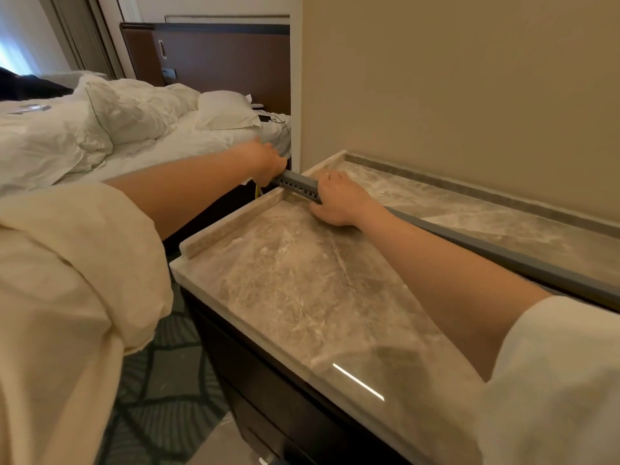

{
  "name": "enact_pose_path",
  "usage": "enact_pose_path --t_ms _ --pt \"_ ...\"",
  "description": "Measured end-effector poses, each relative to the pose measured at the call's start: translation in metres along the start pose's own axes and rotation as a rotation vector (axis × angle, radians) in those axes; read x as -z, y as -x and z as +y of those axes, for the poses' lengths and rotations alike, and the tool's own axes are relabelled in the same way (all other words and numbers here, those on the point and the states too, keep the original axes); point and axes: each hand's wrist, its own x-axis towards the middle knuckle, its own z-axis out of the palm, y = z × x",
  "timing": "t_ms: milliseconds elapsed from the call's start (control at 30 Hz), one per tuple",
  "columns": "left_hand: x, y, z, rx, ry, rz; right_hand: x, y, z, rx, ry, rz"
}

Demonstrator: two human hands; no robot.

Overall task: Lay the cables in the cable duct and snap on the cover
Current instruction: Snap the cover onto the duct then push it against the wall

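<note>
A long grey cable duct (486, 250) with a row of holes in its side lies across the marble counter (302, 280). Its far end sticks out past the counter's raised left rim. My right hand (339, 199) grips the duct (297, 186) near that end, fingers over its top. My left hand (268, 159) is closed around the duct's very tip, beyond the counter edge. A bit of yellow cable (257, 191) hangs below my left hand. The duct's inside and any cover are hidden from me.
A beige wall (453, 95) stands right behind the counter. A bed with crumpled white bedding (117, 129) lies to the left, a dark headboard (218, 58) behind it. Patterned carpet (161, 397) shows below the counter's dark cabinet front.
</note>
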Motion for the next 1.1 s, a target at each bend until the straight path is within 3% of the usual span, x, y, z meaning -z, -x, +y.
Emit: enact_pose_path --t_ms 67,267,433,567,800,1100 --pt "0.012 0.006 0.011 0.013 0.040 0.013 0.000 0.018 0.017 -0.004 0.017 0.013" --pt "0.038 0.024 0.086 -0.162 0.361 0.061 0.002 0.089 0.072 -0.007 0.109 0.029" --pt "0.071 0.046 0.150 -0.336 0.455 0.304 0.012 0.155 0.120 -0.088 0.116 0.032" --pt "0.107 0.056 0.200 -0.484 0.662 0.383 0.021 0.210 0.157 -0.126 0.146 0.028" --pt "0.144 0.060 0.268 -0.620 0.654 0.448 0.035 0.281 0.204 -0.225 0.135 0.009" --pt "0.139 0.071 0.305 -0.593 0.463 0.842 0.043 0.311 0.222 -0.269 0.161 -0.005"
